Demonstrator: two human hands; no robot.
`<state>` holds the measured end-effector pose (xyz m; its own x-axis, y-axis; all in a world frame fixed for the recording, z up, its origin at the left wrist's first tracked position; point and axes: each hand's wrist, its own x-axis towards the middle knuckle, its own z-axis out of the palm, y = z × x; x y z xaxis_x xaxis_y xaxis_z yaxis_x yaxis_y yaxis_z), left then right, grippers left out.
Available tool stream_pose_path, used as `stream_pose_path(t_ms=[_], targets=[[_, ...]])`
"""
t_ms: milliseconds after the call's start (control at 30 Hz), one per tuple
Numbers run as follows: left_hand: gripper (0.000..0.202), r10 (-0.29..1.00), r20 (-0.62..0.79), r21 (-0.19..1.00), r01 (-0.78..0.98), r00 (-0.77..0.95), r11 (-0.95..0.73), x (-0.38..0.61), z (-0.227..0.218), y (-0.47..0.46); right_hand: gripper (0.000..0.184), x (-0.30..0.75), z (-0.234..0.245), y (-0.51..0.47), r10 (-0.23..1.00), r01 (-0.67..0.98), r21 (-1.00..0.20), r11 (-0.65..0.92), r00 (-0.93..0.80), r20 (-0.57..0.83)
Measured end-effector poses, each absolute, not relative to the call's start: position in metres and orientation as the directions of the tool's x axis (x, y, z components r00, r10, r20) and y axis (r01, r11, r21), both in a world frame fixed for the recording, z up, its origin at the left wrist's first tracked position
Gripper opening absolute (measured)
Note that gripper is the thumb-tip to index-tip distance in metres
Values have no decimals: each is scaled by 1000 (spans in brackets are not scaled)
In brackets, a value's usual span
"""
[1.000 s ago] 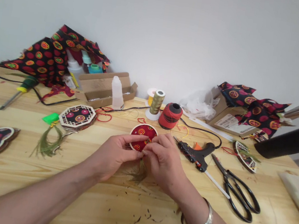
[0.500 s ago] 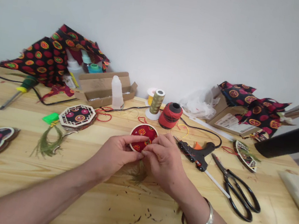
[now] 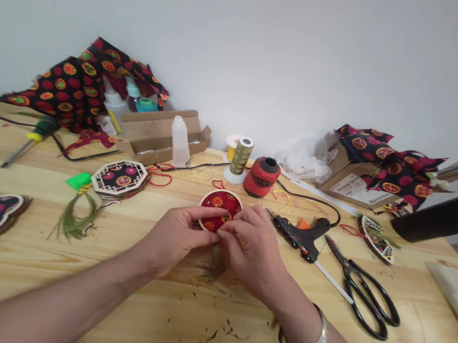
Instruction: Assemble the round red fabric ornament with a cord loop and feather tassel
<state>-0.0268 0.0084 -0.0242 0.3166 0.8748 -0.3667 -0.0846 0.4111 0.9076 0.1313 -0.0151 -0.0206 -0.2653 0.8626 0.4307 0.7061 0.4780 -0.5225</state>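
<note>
Both my hands meet at the middle of the wooden table (image 3: 108,291). My left hand (image 3: 176,238) pinches the near edge of a small round disc covered in red patterned fabric (image 3: 219,204). My right hand (image 3: 250,246) has its fingers closed on the same edge of the disc, right beside my left fingertips. A tuft of olive-green tassel threads (image 3: 213,264) hangs below the hands onto the table. A silver bangle sits on my right wrist.
A black glue gun (image 3: 300,236) and black scissors (image 3: 365,295) lie to the right. Behind the disc stand a red thread spool (image 3: 261,177), an olive spool (image 3: 240,156) and a plastic bottle (image 3: 179,142). Octagonal fabric ornament (image 3: 119,178), green tassel (image 3: 73,217), cardboard boxes and patterned fabric lie around.
</note>
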Motion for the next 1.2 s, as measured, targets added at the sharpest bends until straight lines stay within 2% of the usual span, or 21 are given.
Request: stream_pose_path(t_ms=[333,500,600,700,767,900,1067,1200], targets=[[47,873,-383,895,-112,304,432,-25,-19,9,22,130,-17,-16,866,707,-527,472,-259,428],[47,870,-366,892,-141,331,429,-25,-20,9,18,137,-10,-12,841,668,-590,454,-103,531],[46,880,-349,900,-146,321,410,-26,-21,9,15,152,4,-10,816,706,-575,414,-7,578],[44,873,-374,888,-149,312,434,-26,-19,10,16,175,22,-10,803,788,-509,347,31,595],[44,868,-398,881,-142,297,452,-26,-18,10,18,194,29,-12,825,849,-434,303,-5,565],[45,861,-412,878,-121,298,462,-26,-15,11,26,233,23,-19,908,929,-248,275,-166,385],[44,860,-420,881,-95,291,463,-25,-13,10,58,262,0,-32,934,935,-87,344,-330,138],[45,868,-411,890,-85,279,449,-26,-14,10,53,268,-2,-35,937,941,1,337,-336,91]])
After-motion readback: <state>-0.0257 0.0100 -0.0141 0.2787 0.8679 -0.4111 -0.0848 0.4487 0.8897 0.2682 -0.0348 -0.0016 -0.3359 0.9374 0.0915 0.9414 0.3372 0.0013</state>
